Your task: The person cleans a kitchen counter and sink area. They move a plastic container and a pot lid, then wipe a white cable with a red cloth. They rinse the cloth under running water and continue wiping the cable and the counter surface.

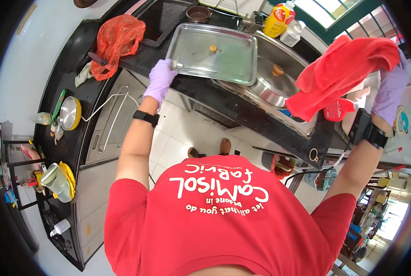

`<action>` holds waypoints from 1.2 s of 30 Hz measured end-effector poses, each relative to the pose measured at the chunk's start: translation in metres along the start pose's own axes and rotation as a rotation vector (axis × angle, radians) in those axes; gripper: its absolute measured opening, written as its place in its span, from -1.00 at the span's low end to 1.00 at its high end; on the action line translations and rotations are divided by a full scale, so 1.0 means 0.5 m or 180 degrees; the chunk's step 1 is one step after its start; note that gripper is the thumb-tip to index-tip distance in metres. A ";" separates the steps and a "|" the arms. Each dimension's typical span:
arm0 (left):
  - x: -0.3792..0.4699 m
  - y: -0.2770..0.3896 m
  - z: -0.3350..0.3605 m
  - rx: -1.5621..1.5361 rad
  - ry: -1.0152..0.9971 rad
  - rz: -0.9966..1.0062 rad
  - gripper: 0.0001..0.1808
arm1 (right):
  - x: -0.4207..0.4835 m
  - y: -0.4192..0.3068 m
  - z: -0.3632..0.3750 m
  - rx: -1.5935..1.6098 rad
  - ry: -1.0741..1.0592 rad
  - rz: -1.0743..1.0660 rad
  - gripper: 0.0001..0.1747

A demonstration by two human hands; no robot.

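My left hand (161, 76), in a lilac glove, grips the near left corner of a rectangular metal tray (205, 65). A small tan round piece (213, 48) shows on the tray, which overlaps the edge of a steel sink (300, 58). Up at the right, my right hand (393, 82), gloved the same way, holds a red cloth (343, 74) that hangs down over part of the sink; its fingers are mostly hidden. Between tray and cloth, a steel pot lid (272, 84) with a wooden knob lies in the sink.
A yellow pump bottle (278, 19) and a white bottle (293, 33) stand behind the sink. Below the cloth is a red bottle (338, 109). Leftward are a red plastic bag (119, 41), a black wok (77, 45), a yellow-sided pan (70, 113) and a plastic pitcher (58, 183).
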State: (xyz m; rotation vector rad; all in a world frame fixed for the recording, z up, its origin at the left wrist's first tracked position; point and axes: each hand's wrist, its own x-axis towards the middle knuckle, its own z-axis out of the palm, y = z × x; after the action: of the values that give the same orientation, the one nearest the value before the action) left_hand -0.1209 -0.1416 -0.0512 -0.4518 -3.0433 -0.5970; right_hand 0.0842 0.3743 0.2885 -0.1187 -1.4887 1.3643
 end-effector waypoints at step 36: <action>0.119 0.771 0.141 -0.7421 -0.3323 -0.0797 -0.57 | -0.192 0.257 -0.241 -0.1742 -0.1643 0.2929 -0.88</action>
State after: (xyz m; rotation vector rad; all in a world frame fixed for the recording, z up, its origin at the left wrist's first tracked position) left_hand -0.0661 0.2428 0.0291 0.0662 0.2978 2.0224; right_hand 0.1425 0.4336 0.1059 -0.9555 -2.3829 1.7138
